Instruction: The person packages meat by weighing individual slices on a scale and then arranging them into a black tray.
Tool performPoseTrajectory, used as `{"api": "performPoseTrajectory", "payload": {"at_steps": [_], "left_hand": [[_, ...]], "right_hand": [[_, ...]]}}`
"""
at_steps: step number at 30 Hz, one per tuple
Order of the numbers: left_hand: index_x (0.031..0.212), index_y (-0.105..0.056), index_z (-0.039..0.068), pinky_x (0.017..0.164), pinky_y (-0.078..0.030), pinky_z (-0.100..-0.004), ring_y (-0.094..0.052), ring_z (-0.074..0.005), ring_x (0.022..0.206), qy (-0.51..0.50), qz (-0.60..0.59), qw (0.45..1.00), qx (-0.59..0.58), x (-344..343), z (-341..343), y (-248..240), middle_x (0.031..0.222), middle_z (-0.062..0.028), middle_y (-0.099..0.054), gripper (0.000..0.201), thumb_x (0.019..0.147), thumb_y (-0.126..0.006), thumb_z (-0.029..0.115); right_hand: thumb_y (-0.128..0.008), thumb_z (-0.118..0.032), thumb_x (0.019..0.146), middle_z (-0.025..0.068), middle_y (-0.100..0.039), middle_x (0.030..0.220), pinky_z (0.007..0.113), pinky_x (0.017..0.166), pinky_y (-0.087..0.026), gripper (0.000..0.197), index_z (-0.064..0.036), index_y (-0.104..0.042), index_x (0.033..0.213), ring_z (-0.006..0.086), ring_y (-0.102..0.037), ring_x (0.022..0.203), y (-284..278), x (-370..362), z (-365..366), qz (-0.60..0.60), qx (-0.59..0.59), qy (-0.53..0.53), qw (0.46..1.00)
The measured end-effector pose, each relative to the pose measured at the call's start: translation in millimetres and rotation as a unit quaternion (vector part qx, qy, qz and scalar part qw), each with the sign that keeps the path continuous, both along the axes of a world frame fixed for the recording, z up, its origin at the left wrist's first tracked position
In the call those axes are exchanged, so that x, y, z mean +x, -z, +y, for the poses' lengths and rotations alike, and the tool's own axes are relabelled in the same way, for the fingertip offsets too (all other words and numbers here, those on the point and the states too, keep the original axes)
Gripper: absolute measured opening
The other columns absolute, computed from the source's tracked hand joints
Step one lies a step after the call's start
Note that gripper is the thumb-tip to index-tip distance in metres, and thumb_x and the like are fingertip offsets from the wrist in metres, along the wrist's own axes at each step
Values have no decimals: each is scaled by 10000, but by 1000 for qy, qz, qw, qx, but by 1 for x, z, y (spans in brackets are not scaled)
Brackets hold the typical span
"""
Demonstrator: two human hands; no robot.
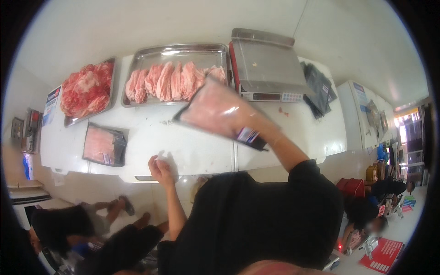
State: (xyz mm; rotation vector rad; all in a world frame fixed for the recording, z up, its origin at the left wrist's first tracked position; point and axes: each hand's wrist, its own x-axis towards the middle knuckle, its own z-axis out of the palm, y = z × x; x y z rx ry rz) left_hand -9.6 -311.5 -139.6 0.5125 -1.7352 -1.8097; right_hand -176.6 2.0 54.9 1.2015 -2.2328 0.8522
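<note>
My right hand [251, 118] reaches to a clear-fronted, black-backed plastic bag [204, 107] of pale pink meat. The bag lies aslant over the tray's front edge and the scale's near left corner. Its film covers my hand up to the wrist, so my fingers are blurred. A label [248, 134] sits by the bag's near end. My left hand [161, 170] hovers at the table's front edge, fingers loosely curled and apart, holding nothing. Another filled plastic bag [99, 144] lies flat at the left. Behind, a steel tray [183, 49] holds a row of sliced pork belly [166, 82].
A second tray [73, 120] heaped with red meat [87, 91] stands far left. The scale [270, 64] is at the back right, with empty dark bags [317, 89] beside it. Meat scraps [283, 112] dot the white table [201, 146]. People [68, 224] are beyond at lower left and right.
</note>
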Motion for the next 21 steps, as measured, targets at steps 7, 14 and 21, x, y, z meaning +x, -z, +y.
{"api": "performPoseTrajectory", "payload": {"at_steps": [7, 14, 21], "left_hand": [[1226, -601, 10, 561, -372, -217, -443, -54, 623, -2, -1, 1000, 15, 2, -8, 10, 737, 26, -518, 232, 1102, -565, 203], [1134, -647, 10, 566, -378, -215, -455, -46, 636, -27, -36, 999, -18, -7, 7, -4, 735, 41, -522, 214, 1100, -576, 208], [1088, -678, 23, 575, -385, -229, -480, -51, 658, -51, -56, 997, -32, 1, -4, 12, 750, 36, -546, 171, 1084, -599, 175]], "right_hand": [[-622, -187, 1001, 180, -678, 1300, 444, 1165, -412, 349, -68, -676, 1325, 351, -619, 1271, -18, -87, 168, -51, -34, 369, 927], [-585, -136, 1024, 194, -689, 1304, 414, 1130, -439, 344, -34, -660, 1344, 365, -625, 1267, 29, -104, 227, -170, -21, 417, 893], [-614, 23, 987, 132, -742, 1262, 348, 1090, -467, 283, -22, -727, 1243, 255, -678, 1215, -33, 47, 189, -170, -82, 316, 930]]}}
